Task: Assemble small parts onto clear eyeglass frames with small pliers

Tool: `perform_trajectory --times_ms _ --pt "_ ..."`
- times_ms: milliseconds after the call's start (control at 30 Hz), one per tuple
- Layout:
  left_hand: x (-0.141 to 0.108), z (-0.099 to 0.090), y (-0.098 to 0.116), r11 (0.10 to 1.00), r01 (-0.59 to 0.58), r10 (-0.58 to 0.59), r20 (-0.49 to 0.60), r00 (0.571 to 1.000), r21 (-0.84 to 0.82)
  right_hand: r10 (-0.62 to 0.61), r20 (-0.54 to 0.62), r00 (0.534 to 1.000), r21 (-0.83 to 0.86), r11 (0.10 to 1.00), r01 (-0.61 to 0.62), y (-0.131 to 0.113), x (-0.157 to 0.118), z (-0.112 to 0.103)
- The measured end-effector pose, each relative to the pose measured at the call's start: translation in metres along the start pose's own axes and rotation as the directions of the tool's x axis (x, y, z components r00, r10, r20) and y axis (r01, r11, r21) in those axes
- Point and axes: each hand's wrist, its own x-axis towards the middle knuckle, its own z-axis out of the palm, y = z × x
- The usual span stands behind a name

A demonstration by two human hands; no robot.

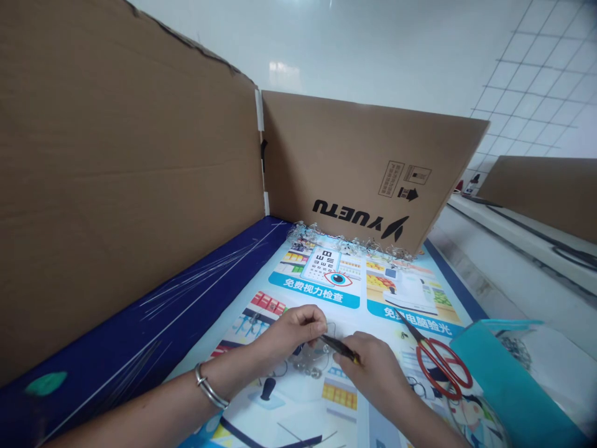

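Observation:
My right hand [373, 364] is closed around the handles of small dark pliers [342, 348] with a touch of yellow. The plier tips point left and meet the fingertips of my left hand [298, 330]. That left hand is pinched on a thin wire [332, 328], which loops up between the two hands. Just below, a small cluster of clear beads [311, 364] shows against the printed sheet; whether it hangs from the wire or lies on the sheet I cannot tell. A metal bangle [209, 386] circles my left wrist.
Red-handled scissors [443, 367] lie right of my right hand, beside a teal box [517, 379]. Clear beaded pieces [345, 246] line the foot of the back cardboard panel [364, 168]. Another cardboard panel [125, 168] walls the left. Thin wires [196, 274] lie on the blue strip.

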Motion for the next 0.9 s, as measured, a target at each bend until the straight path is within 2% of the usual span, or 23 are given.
perform_trajectory --times_ms 300,900 --pt "0.000 0.000 0.002 1.000 -0.013 0.013 -0.010 1.000 0.011 0.001 0.007 1.000 0.006 1.000 -0.001 0.000 0.001 0.002" --pt "-0.001 -0.001 -0.001 0.997 0.021 -0.017 0.057 0.998 -0.075 -0.028 0.030 0.999 0.172 0.985 0.023 0.007 0.000 0.014"
